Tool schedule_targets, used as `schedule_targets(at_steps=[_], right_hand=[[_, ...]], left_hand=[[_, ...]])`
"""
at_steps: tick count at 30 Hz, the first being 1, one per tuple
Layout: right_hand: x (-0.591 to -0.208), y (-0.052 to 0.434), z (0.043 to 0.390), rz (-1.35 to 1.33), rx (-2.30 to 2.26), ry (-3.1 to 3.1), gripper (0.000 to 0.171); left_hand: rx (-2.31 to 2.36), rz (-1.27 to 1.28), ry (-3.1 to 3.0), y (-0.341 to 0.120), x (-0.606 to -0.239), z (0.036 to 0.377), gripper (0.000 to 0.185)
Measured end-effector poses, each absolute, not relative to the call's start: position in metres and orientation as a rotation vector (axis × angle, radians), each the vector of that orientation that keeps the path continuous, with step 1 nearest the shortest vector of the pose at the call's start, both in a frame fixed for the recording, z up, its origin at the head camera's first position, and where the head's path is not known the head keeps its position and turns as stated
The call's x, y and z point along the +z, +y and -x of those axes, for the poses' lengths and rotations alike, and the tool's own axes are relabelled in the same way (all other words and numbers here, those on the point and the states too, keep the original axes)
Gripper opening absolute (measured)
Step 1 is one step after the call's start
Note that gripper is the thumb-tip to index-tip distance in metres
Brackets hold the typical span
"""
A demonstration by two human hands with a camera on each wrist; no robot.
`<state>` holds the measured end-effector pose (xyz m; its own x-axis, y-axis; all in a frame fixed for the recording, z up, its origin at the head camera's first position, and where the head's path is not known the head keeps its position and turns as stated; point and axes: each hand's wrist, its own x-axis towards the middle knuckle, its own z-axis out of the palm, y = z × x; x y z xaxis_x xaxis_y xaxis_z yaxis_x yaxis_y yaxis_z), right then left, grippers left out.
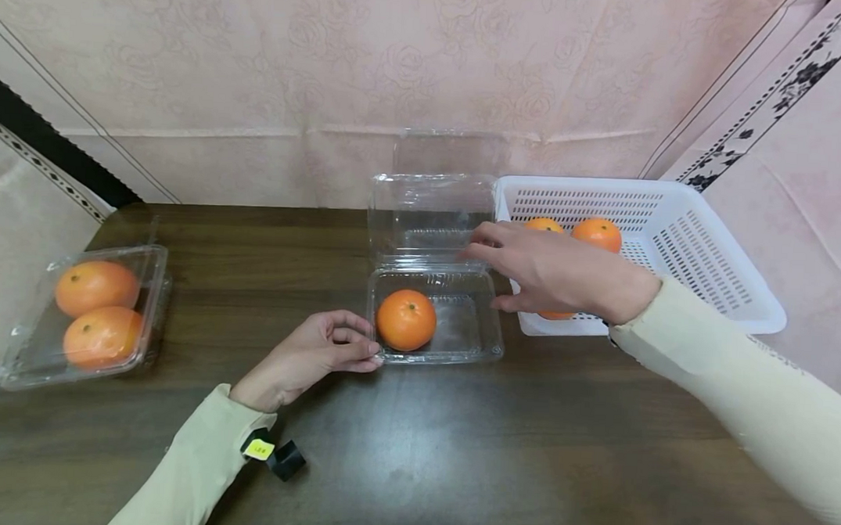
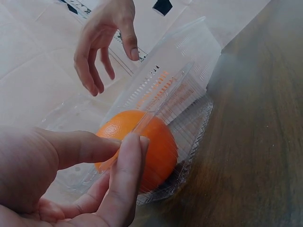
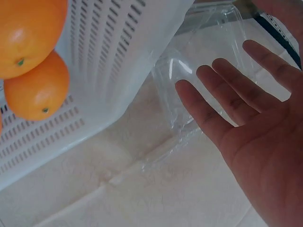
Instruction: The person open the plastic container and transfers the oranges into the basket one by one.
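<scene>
The left hand [image 1: 302, 357] pinches the near-left rim of the open clear clamshell box [image 1: 459, 342], steadying it on the wooden table [image 1: 525, 455]. One orange [image 1: 406, 319] sits in its left half; the right half remains unfilled. The right hand [image 1: 554, 270], fingers relaxed and holding nothing, hovers between the box's upright lid and the white basket [image 1: 709, 259], where oranges remain. A closed box with two oranges [image 1: 87, 318] lies far left.
</scene>
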<state>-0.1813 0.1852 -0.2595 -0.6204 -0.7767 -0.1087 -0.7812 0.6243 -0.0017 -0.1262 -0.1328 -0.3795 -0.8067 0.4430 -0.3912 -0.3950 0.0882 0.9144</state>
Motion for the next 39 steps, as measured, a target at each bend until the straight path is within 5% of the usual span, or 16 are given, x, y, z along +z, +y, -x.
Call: schedule_targets(at_steps=[39], right_hand=[[-0.303, 0.116, 0.175, 1.427, -0.005, 2.630, 0.071]], left_hand=[[1.758, -0.074, 1.773, -0.135, -0.379, 0.127, 0.044]])
